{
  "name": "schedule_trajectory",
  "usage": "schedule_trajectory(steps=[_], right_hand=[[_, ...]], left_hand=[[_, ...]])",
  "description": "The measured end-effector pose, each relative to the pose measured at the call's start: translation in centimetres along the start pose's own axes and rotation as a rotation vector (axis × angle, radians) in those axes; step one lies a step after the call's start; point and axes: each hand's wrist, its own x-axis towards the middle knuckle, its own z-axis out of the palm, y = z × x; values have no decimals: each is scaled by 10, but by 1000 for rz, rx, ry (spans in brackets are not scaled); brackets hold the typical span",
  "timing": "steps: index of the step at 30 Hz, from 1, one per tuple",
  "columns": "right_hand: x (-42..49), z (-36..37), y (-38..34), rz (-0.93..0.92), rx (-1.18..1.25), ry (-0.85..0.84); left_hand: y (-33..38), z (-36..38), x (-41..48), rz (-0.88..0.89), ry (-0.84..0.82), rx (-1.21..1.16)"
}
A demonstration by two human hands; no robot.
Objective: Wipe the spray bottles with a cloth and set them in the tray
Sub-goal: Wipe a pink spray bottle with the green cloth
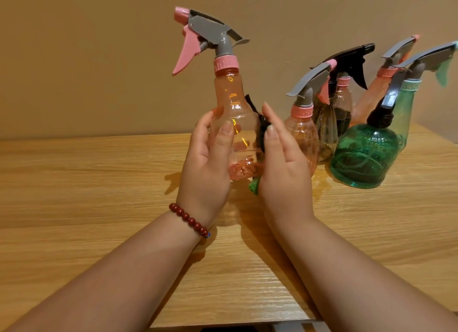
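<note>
Upright, both hands (pixel 208 163) cradling bottle (pixel 235 123)

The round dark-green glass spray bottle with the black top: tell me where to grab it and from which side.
Grip the round dark-green glass spray bottle by its narrow black collar, coming from the front right. The belly looks too wide and smooth for one hand, and other bottles crowd it behind and to the left. It stands at the front of the group on the wooden table, so that side is open.

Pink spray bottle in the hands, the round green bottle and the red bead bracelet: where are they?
pink spray bottle (pixel 233 113): head view, clear body.
round green bottle (pixel 364 156): head view, belly.
red bead bracelet (pixel 189 219): head view, middle beads, left wrist.
</note>
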Motion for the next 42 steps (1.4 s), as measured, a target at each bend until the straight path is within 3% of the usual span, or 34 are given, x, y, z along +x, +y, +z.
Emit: schedule_trajectory(steps=[3,4,6,10,16,19,23,28,31,36,39,42], right_hand=[[-6,5,0,-280,-231,-48],[-6,7,2,-290,-248,-67],[-3,8,1,-224,-211,-48],[0,3,3,78,12,26],[-8,9,2,-282,-238,-66],[-5,8,0,-202,-161,-21],[-3,1,2,45,120,-12],[-2,-2,0,0,60,-36],[-1,-4,-2,-16,7,51],[5,-12,-2,-132,-120,225],[8,-15,-1,-175,-176,331],[11,-17,-1,-190,-159,335]], left_hand=[[1,-1,3,0,18,2],[1,-2,3,-12,21,1],[1,-2,3,-21,7,-7],[1,-1,1,-41,-30,-39],[4,-1,2,-40,17,-38],[3,-4,1,-23,-33,-29],[5,-5,0,-67,-97,-125],[8,-12,3,-4,-131,-53],[8,-20,6,25,-179,-15],[8,-32,7,110,-328,271],[9,-32,6,112,-362,292],[8,-23,3,126,-374,270]])
